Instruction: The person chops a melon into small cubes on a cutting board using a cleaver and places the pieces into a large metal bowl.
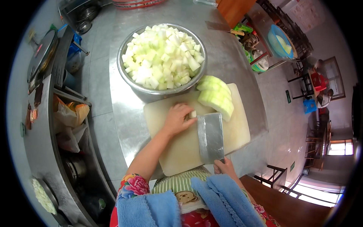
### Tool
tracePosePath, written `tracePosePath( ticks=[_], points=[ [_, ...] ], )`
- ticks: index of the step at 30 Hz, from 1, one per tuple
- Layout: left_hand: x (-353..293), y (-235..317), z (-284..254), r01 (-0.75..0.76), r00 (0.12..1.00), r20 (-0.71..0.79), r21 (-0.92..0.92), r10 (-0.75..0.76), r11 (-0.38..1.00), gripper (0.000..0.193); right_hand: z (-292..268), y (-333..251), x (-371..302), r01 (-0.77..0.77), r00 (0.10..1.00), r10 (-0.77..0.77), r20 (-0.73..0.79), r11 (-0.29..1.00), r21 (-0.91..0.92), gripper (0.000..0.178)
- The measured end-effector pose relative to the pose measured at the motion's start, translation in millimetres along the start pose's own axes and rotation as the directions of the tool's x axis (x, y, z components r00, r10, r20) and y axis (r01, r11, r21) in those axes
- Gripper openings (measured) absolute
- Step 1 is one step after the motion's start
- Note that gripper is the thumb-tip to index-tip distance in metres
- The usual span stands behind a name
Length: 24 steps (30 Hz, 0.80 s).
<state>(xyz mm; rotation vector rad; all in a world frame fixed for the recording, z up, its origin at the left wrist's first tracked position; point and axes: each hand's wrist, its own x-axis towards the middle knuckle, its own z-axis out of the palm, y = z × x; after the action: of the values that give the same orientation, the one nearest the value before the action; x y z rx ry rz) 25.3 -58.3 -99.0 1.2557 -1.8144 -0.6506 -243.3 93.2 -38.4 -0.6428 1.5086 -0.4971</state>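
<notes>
Gripping cleaver point(210, 136), left hand point(177, 119) curled on melon point(192, 114)

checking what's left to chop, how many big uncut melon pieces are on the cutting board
2, possibly more hidden. Both melon wedges lie stacked at the cutting board's far right corner beside the steel bowl. The left hand covers a small piece by the cleaver.

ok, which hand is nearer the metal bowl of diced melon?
Left. The left hand rests on the cutting board just below the metal bowl. The right hand grips the cleaver handle at the board's near edge, farther away.
</notes>
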Motion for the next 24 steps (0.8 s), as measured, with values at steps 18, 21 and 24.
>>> tracePosePath(
  ticks=[18, 21, 24],
  points=[
    [-30, 7, 2, 0.031, 0.999, -0.040, 0.070, -0.028, 0.997, 0.020, 11, 23, -8, 0.138, 0.990, -0.138, -0.013, 0.988, 0.063, 0.009],
    [-32, 5, 8, 0.032, 0.999, -0.011, 0.090, -0.031, 0.995, 0.020, 10, 27, -17, 0.171, 0.977, -0.176, -0.120, 0.984, -0.049, 0.010],
    [-39, 3, 13, 0.035, 0.999, -0.027, 0.090, -0.032, 0.995, 0.021, 10, 22, -29, 0.218, 0.949, -0.237, -0.208, 0.970, -0.112, 0.009]
  ],
)
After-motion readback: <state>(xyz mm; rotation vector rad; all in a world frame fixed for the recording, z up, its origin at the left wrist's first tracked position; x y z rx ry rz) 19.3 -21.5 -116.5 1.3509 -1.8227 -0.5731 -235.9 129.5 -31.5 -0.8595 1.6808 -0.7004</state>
